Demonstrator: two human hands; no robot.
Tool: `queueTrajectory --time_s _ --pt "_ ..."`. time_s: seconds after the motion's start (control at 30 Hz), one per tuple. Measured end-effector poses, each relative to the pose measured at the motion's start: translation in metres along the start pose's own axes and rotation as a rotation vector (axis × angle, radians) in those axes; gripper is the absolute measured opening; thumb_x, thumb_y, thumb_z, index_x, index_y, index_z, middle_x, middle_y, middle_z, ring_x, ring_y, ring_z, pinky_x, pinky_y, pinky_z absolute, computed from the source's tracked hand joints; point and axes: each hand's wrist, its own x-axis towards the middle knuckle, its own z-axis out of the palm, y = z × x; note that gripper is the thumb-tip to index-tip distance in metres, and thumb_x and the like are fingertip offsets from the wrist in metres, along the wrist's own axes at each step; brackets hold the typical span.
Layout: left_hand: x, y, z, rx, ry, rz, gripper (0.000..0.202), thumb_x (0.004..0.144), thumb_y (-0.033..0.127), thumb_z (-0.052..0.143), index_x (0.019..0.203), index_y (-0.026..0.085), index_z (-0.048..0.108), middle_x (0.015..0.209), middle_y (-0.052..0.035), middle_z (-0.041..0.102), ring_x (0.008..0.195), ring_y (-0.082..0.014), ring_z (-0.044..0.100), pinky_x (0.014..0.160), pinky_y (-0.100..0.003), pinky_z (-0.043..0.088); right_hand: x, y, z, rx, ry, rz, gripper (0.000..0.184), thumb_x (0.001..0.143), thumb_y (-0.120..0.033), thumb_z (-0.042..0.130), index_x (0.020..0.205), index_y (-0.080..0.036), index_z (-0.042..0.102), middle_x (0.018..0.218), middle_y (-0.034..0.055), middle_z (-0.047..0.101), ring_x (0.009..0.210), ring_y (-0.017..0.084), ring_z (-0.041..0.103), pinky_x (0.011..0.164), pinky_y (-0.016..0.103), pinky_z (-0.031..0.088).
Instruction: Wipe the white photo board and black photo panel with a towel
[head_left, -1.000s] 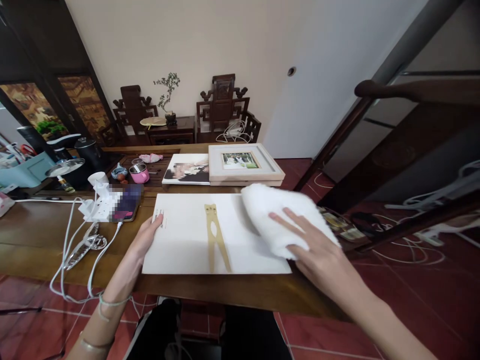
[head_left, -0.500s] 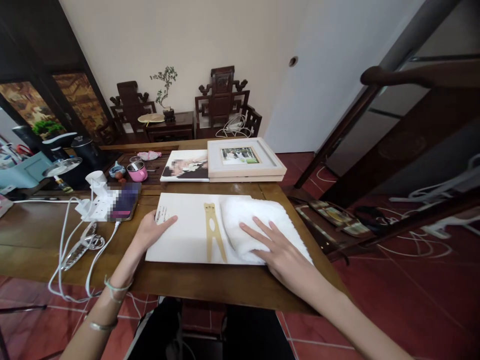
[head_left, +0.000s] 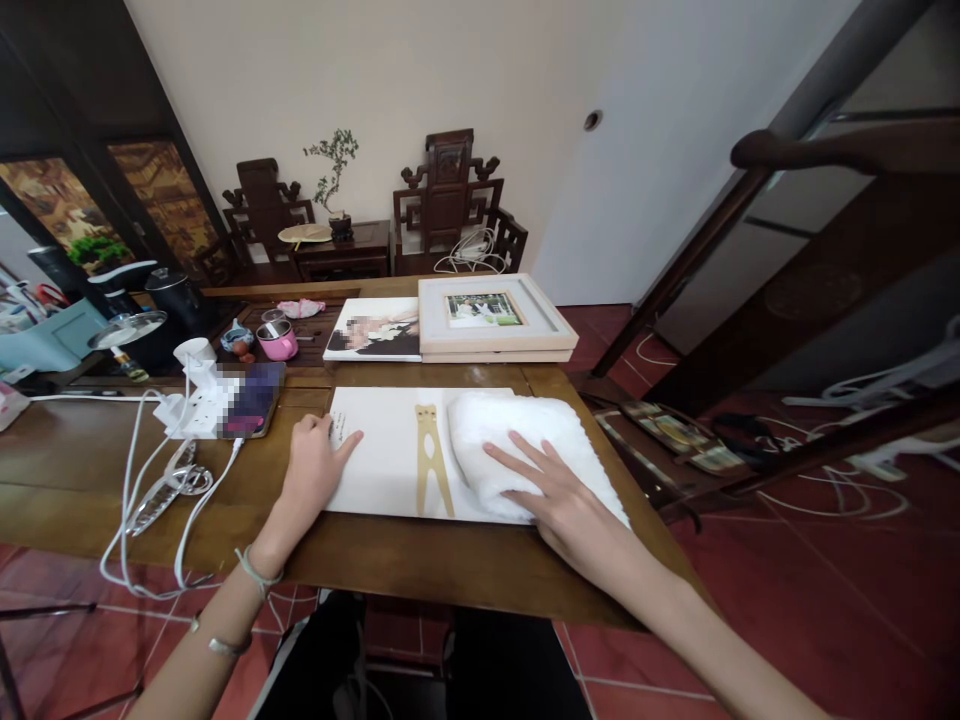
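Note:
A flat white panel (head_left: 375, 465) lies on the table in front of me, with small print near its left edge. A golden, two-legged easel stand (head_left: 430, 470) is on its upper face. My left hand (head_left: 315, 458) grips the panel's left edge, thumb on top and the other fingers bent at the side. My right hand (head_left: 551, 490) rests with fingers spread on a fluffy white cloth (head_left: 574, 430), which covers the panel's right part and reaches past its right edge. The underside of the cloth is hidden.
Behind the panel lie a photo panel (head_left: 397, 325) and framed pictures (head_left: 551, 325). To the left are a white power strip (head_left: 196, 405) with cables, a phone (head_left: 262, 385), a pink cup (head_left: 279, 345) and a kettle (head_left: 171, 297). The wooden table (head_left: 450, 560) ends close before me.
My left hand has moved right, its fingers now more bent at the panel's edge. The panel's near left corner has shifted right. My right hand stays spread on the cloth, nearly unmoved.

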Motion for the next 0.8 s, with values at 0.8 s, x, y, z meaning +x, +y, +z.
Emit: queueTrajectory --time_s 0.8 --pt "-0.004 -0.019 0.021 -0.318 -0.169 0.26 0.051 0.095 0.028 0.029 0.141 0.008 0.039 0.152 -0.0156 0.033 0.143 -0.0221 0.026 0.117 -0.044 0.022 0.045 0.036 0.016 -0.04 -0.145 -0.011 0.058 0.064 0.015 0.041 0.103 -0.018 0.069 0.142 0.0133 0.048 0.137 0.038 0.028 0.104 0.068 0.032"
